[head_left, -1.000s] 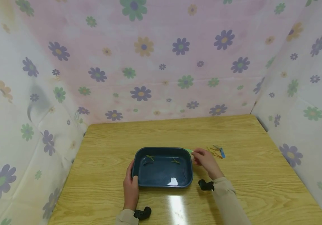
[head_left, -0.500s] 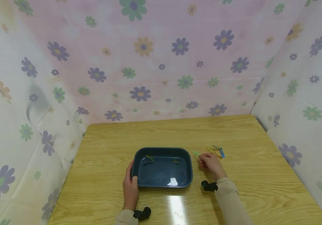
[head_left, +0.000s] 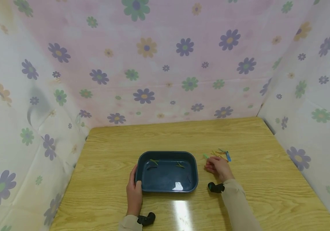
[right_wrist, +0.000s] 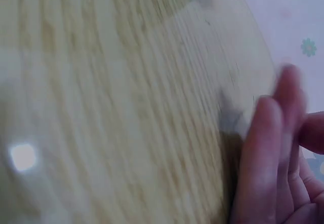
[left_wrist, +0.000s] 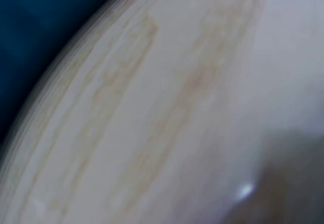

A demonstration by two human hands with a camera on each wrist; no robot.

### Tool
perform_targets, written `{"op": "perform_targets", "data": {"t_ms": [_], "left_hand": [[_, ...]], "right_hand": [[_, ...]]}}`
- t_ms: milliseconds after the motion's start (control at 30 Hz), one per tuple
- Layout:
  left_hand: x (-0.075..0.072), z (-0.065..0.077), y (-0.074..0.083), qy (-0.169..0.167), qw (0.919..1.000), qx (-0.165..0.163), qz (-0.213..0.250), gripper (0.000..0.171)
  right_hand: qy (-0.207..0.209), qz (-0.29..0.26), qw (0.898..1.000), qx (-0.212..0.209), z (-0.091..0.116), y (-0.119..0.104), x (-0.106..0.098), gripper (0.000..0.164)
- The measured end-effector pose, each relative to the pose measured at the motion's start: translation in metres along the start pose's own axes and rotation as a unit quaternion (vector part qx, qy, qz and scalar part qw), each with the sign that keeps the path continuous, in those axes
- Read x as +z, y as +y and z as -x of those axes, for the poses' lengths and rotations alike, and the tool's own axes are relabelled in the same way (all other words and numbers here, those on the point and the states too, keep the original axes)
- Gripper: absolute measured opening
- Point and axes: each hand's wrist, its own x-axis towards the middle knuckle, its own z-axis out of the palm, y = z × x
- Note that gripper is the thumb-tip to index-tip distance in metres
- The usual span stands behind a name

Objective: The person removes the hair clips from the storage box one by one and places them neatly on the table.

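In the head view, the left hand (head_left: 134, 192) held the left side of a dark blue tray (head_left: 165, 178); in the tray, to the right of that grip, lay thin yellow-green strips (head_left: 180, 166) and a dark strip (head_left: 151, 167); the right hand (head_left: 219, 167) pinched a small green thing (head_left: 206, 156), which poked out on the left, apart from the tray; just past that pinch, on the wooden table (head_left: 254, 141), lay a bunch of coloured strips (head_left: 217, 153) and a blue piece (head_left: 228, 156).

In the left wrist view, blue filled the top left corner; a brown shape low down was too blurry to name.

In the right wrist view, the right hand's fingers (right_wrist: 260, 153) were close together; flowered cloth (right_wrist: 291, 19) hung beyond them.
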Motion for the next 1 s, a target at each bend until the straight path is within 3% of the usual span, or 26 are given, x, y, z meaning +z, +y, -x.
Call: {"op": "perform_targets", "data": {"t_ms": [167, 333, 667, 867, 1000], "left_hand": [[-0.001, -0.001, -0.001, 0.003, 1.0000, 0.002, 0.000, 0.065], [-0.001, 0.000, -0.001, 0.003, 1.0000, -0.002, -0.002, 0.063], [0.006, -0.006, -0.035, -0.002, 1.0000, 0.006, 0.002, 0.063], [0.006, -0.006, -0.034, -0.001, 1.0000, 0.000, -0.005, 0.064], [0.004, -0.005, -0.025, -0.001, 1.0000, -0.002, -0.002, 0.064]], "right_hand": [[-0.002, -0.045, 0.999, 0.002, -0.005, -0.003, -0.001, 0.035], [0.002, -0.041, 0.999, -0.004, -0.009, -0.006, -0.002, 0.036], [0.030, -0.051, 0.998, -0.004, -0.009, -0.008, -0.003, 0.040], [0.042, -0.079, 0.996, -0.007, -0.008, -0.011, -0.004, 0.041], [0.045, -0.096, 0.994, -0.003, -0.008, -0.013, -0.004, 0.040]]}}
